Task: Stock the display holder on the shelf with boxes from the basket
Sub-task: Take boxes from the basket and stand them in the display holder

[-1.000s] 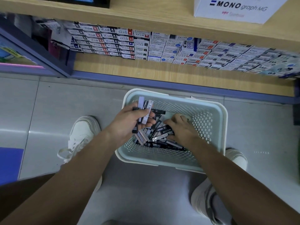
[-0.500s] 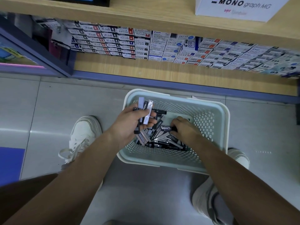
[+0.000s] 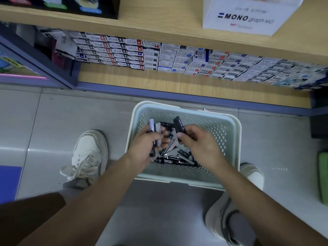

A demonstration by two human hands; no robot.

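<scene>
Just changed: the right hand [image 3: 197, 141], which half a second ago was down among the boxes at the basket's bottom, has come up with one dark box [image 3: 179, 125] pinched between thumb and fingers.
Left hand: the left hand [image 3: 144, 150] grips a bundle of slim boxes [image 3: 154, 129], pale and dark together and standing upright, same as a second ago.
Where they meet: the dark box stands just to the right of the bundle. I cannot tell whether they touch.
What it means: my guess is the dark box is about to join the bundle. Collecting is still under way, and this handful has not yet gone up to the shelf.
Basket: the pale perforated basket [image 3: 237, 139] sits on the floor [image 3: 53, 121] directly under both hands, between two white shoes [image 3: 90, 153].
In it: a jumble of loose boxes [image 3: 174, 157], mostly dark, lying crosswise below the hands. Plenty are left.
Shelf: the wooden shelf [image 3: 159, 79] lies beyond the hands, its back lined with stacked refill boxes [image 3: 156, 57].
Holder: I cannot tell which holder is to be stocked. A white MONO graph MG box [image 3: 245, 16] stands on the upper board [image 3: 159, 22], far past the right hand.
</scene>
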